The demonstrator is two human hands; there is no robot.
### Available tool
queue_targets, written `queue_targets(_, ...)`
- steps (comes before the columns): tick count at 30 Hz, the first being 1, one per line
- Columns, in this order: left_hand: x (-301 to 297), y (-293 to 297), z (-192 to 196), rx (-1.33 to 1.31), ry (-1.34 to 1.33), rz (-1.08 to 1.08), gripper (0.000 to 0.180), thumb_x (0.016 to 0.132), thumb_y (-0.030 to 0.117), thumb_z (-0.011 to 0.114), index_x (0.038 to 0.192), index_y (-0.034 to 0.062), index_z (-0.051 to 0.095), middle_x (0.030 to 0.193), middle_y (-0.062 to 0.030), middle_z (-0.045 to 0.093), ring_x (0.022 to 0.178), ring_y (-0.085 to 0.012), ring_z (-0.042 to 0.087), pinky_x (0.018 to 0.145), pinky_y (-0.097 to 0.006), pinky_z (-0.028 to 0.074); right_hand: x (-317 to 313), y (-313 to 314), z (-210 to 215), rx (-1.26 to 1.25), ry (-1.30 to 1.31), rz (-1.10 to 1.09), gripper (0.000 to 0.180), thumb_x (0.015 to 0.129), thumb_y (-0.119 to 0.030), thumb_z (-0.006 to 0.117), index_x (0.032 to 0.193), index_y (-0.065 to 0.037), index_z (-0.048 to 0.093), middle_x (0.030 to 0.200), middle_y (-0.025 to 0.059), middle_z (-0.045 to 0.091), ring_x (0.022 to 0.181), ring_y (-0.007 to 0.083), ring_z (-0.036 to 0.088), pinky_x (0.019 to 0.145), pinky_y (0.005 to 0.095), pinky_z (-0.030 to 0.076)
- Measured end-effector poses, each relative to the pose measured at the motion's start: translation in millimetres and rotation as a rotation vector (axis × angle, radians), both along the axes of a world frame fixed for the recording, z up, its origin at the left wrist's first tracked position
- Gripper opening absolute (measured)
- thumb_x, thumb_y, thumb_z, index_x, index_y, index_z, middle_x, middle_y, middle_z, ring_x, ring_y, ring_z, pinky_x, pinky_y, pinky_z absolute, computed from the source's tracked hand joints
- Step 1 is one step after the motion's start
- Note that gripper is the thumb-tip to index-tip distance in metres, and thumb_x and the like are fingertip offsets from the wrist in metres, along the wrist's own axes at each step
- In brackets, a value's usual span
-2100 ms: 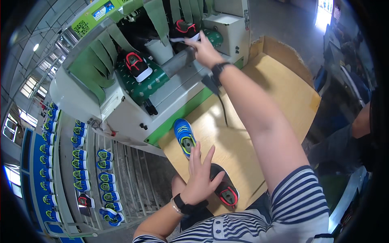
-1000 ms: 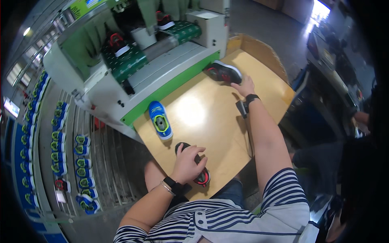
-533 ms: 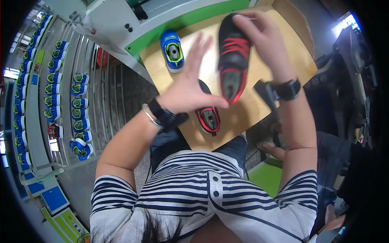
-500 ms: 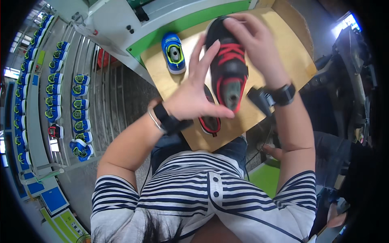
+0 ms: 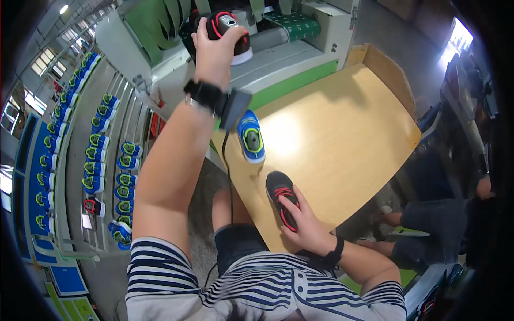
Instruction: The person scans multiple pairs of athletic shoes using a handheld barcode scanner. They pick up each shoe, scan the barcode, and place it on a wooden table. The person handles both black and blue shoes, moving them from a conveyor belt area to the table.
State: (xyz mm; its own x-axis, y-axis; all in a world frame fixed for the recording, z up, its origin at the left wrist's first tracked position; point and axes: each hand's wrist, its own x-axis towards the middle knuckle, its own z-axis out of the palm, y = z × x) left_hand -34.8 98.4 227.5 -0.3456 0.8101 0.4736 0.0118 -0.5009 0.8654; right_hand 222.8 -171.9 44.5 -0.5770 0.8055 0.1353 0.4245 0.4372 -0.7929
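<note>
My left hand (image 5: 215,51) is stretched far forward, its fingers and thumb closed around the heel end of a black sneaker with red lining (image 5: 242,44). That sneaker is held at the opening of a machine, above its pale ledge. Down at the near part of the wooden table, my right hand (image 5: 306,227) grips a second black sneaker with red laces (image 5: 277,183) around its opening. This one rests on the tabletop, toe pointing away from me. Between the two hands, a blue sneaker with yellow-green trim (image 5: 250,137) stands on the table.
The light wooden table (image 5: 348,139) meets a machine (image 5: 300,61) with green hanging strips (image 5: 144,35) and a dark green patterned belt (image 5: 294,25). Racks of blue sneakers (image 5: 93,168) stand at left, with one red-black shoe (image 5: 94,206). Another person's legs (image 5: 428,227) show at right.
One black sneaker, held between both hands before, is now in my left hand at the machine. My right hand has come down onto the other black sneaker on the table. The view has shifted forward.
</note>
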Motion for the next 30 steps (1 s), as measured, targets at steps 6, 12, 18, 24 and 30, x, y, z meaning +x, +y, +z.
queue_targets(6,-53,105,-28,-0.270,0.210,0.314,0.086,0.078,0.032,0.076,0.142,-0.0136,0.040,0.143,-0.0339,0.048,0.136,-0.0442,0.047,0.116,-0.044,0.036,57,74,65,-0.192,0.286,-0.214,0.077,0.080,-0.006,0.075,0.147,-0.003,0.036,0.137,0.0157,0.051,0.130,0.0248,0.052,0.113,0.0388,0.040)
queue_targets(12,-32,2,-70,0.021,0.432,0.328,0.080,0.097,0.028,0.068,0.159,-0.0015,0.027,0.164,-0.0307,0.023,0.155,-0.0390,0.023,0.125,-0.042,0.021,12,284,169,0.686,0.577,-0.349,0.062,0.088,-0.017,0.078,0.142,-0.006,0.050,0.141,0.0137,0.054,0.129,0.0245,0.057,0.108,0.0363,0.046)
queue_targets(18,-5,-161,-150,-0.430,1.071,0.139,0.077,0.097,0.025,0.064,0.161,0.0017,0.025,0.168,-0.0295,0.007,0.157,-0.0455,0.008,0.124,-0.057,0.014,-33,470,136,0.663,-0.152,-0.397,0.068,0.090,0.001,0.057,0.152,-0.024,0.046,0.159,0.0282,0.035,0.128,0.0460,0.057,0.107,0.0450,0.050)
queue_targets(24,-6,-247,-227,-0.825,1.368,-0.213,0.086,0.100,0.050,0.054,0.160,-0.0017,0.021,0.166,-0.0319,0.014,0.152,-0.0546,0.012,0.119,-0.064,0.026,-37,361,92,0.815,-0.305,-0.293,0.071,0.086,-0.006,0.073,0.151,-0.021,0.050,0.162,0.0341,0.024,0.139,0.0474,0.045,0.115,0.0467,0.042)
queue_targets(30,-8,-242,-228,-0.785,1.302,-0.213,0.087,0.101,0.052,0.052,0.161,-0.0019,0.021,0.165,-0.0330,0.015,0.152,-0.0546,0.013,0.118,-0.061,0.030,52,87,-8,-0.001,-0.782,0.181,0.099,0.084,-0.051,0.076,0.162,-0.012,0.029,0.169,0.0255,0.013,0.153,0.0533,0.013,0.121,0.0645,0.017)
